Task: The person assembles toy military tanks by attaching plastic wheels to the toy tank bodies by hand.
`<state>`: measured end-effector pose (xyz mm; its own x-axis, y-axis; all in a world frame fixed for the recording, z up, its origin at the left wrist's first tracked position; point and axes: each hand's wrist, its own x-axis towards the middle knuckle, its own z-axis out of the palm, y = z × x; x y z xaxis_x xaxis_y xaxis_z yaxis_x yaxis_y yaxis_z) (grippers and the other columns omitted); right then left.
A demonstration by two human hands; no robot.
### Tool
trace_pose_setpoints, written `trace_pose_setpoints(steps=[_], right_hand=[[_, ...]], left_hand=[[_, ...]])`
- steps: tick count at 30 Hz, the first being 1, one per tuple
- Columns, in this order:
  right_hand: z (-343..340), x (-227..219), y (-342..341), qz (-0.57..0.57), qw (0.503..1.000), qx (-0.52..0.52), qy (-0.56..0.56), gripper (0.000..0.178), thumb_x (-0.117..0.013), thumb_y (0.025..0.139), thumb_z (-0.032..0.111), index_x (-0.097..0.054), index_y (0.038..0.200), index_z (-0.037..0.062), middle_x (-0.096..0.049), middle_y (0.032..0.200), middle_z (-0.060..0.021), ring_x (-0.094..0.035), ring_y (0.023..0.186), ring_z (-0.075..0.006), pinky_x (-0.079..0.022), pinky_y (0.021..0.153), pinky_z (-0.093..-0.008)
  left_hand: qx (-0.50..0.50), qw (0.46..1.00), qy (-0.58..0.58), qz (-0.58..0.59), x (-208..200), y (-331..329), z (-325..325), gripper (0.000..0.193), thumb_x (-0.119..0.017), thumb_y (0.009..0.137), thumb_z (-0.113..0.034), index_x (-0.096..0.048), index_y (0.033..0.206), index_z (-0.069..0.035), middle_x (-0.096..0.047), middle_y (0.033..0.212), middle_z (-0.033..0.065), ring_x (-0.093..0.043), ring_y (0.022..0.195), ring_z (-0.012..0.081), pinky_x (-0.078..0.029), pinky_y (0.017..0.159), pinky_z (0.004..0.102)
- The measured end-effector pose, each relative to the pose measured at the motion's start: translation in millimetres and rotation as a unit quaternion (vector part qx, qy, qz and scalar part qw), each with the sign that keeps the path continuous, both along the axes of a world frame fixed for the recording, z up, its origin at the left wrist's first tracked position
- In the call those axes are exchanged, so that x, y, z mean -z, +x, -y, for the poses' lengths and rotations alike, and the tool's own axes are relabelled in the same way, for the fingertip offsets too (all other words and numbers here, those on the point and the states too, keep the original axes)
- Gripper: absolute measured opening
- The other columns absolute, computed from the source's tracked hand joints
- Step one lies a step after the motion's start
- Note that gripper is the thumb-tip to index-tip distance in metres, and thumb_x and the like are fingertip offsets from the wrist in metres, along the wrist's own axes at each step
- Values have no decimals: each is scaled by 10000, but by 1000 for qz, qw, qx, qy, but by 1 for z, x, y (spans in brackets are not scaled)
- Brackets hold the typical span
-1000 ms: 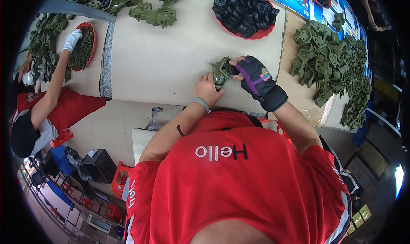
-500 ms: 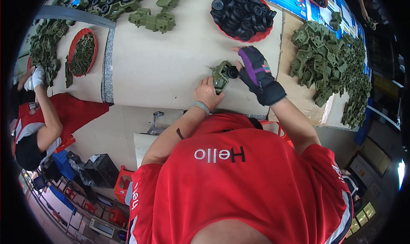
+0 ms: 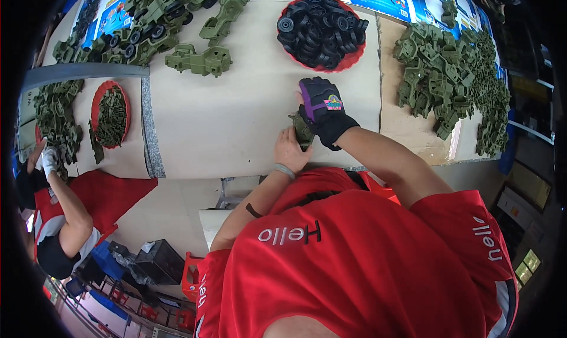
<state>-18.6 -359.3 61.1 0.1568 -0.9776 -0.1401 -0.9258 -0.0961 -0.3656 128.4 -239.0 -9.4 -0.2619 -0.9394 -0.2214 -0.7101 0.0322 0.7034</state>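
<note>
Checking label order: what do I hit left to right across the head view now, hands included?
Co-worker's white-gloved hand → red bowl of small green parts → loose green vehicle bodies → left hand → gloved right hand → heap of larger green parts → heap of small green parts

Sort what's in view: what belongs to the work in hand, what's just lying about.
Work in hand:
green vehicle body, held by the left hand, the gloved right hand close by
black wheels in the red tray, probably
green parts heaped at right, probably

Apparently just lying about:
blue printed sheets along the far side
black box, lower left
</note>
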Motion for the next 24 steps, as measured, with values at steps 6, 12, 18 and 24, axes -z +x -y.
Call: trace_pose_setpoints(steps=[6, 12, 18, 24], right_hand=[[8, -17, -12, 11, 944, -325, -61, 280, -695, 821, 255, -672, 1054, 102, -680, 971, -117, -661, 957, -327, -507, 859, -476], [5, -7, -17, 42, 959, -275, -51, 298, -697, 875, 275, -672, 1094, 75, -684, 1048, -148, -653, 1000, -349, -509, 880, -477], [46, -13, -64, 111, 968, 49, -219, 308, -752, 855, 140, -686, 1145, 60, -683, 1085, -186, -638, 1063, -399, -518, 947, -487], [61, 1, -108, 31, 990, 20, -136, 245, -750, 871, 161, -689, 1085, 57, -696, 1072, -164, -654, 1019, -394, -534, 905, -493]], left_hand=[[-10, 1000, -3, -12, -1, -4, 0, 744, -824, 737, -296, -547, 1298, 108, -634, 1206, 273, -578, 1190, 433, -479, 1065, 485], [-37, 999, -8, -10, 5, 2, -7, 773, -882, 717, -301, -559, 1307, 80, -640, 1191, 272, -589, 1173, 437, -486, 1043, 493], [-297, 886, 212, -285, 20, -20, -25, 725, -935, 783, -330, -572, 1274, 59, -692, 1092, 149, -662, 945, 296, -548, 831, 391], [-317, 784, 439, -303, -17, -19, -32, 738, -904, 805, -251, -504, 1355, 36, -626, 1162, 103, -583, 911, 188, -527, 809, 330]])
